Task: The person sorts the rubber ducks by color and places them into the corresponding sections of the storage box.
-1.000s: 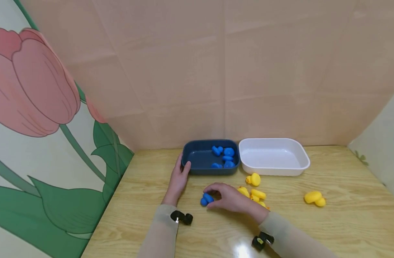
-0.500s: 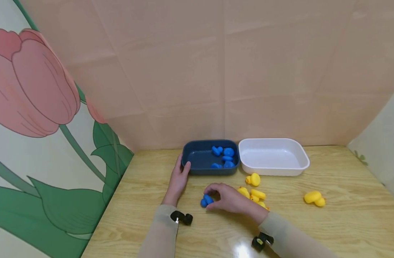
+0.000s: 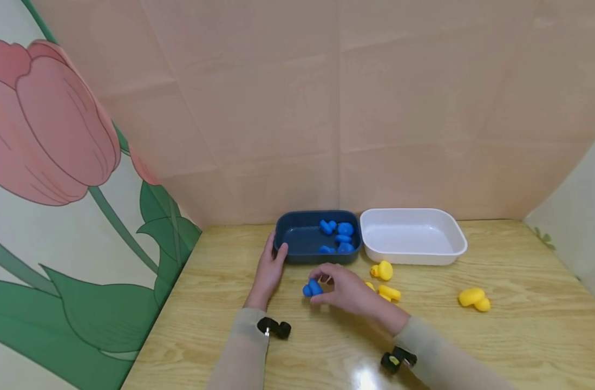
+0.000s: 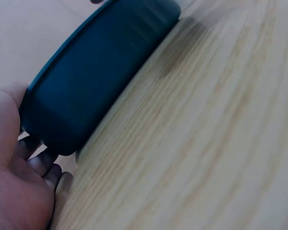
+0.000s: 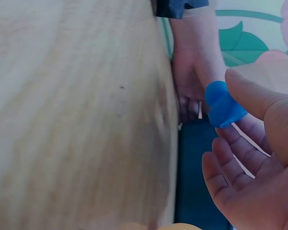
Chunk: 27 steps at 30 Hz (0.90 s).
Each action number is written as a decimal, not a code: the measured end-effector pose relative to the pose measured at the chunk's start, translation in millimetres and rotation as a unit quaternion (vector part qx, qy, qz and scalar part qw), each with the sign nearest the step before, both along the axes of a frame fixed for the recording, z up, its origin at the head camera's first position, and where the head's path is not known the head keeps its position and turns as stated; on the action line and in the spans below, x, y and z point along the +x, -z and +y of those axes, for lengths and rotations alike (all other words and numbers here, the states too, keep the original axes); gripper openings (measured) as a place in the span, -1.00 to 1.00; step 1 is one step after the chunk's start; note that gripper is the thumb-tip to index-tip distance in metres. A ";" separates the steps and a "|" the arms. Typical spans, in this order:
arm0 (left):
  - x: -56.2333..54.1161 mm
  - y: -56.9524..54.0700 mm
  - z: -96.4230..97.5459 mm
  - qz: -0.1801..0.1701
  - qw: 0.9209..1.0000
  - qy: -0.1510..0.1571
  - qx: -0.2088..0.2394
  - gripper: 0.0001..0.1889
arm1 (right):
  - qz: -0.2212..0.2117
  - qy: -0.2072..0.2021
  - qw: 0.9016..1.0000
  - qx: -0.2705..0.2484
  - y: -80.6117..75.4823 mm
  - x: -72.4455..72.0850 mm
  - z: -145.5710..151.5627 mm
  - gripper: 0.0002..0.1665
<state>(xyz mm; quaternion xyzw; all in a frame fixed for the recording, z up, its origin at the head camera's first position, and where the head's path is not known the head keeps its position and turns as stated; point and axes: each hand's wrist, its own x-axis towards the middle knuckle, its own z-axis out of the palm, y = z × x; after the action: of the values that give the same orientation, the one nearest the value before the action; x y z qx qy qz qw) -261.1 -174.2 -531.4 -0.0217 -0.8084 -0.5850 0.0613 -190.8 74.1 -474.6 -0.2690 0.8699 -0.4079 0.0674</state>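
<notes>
Just raised blue toy (image 3: 314,287) off wooden table (image 3: 209,287), pinched in right hand (image 3: 346,290), farther back, nearer navy tray (image 3: 298,238); gripping tray's left end with left hand (image 3: 269,271). Leaving only yellow ducks (image 3: 386,270) on table.

The navy tray (image 3: 299,238) is plain and dark, and the toys (image 3: 345,229) inside it are bright blue, as is the toy (image 3: 315,287) in front of it. Right of the navy tray, the other tray (image 3: 414,238) is glossy white; nearer than that, the ducks (image 3: 386,270) are yellow with orange touches. Beneath the navy tray, the counter (image 3: 219,271) shows streaky, pale tan wood grain. Behind it, the backdrop (image 3: 302,108) is plain dusty pink; to its left, a pink tulip (image 3: 68,124) and green leaves (image 3: 104,319) pattern a white wall (image 3: 19,216).
</notes>
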 end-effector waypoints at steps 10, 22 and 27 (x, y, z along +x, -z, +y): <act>-0.1 -2.0 -1.2 0.001 1.000 0.005 0.003 -0.13 | 0.054 0.052 0.997 -0.024 -23.2 -15.3 11.1 -0.45; 1.8 -3.6 -1.7 0.005 1.000 0.013 0.005 -0.16 | 0.043 0.143 0.989 -0.022 -37.2 -39.8 23.7 -0.42; 2.2 -1.7 -1.1 -0.002 1.000 0.011 0.002 -0.12 | 0.047 0.162 0.985 -0.016 -38.3 -50.6 25.6 -0.44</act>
<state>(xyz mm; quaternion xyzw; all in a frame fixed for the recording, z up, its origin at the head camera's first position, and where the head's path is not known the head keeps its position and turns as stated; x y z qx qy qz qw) -259.0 -175.3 -529.7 -0.0294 -0.8071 -0.5874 0.0528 -241.4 99.6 -436.3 -0.1441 0.8974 -0.4145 -0.0450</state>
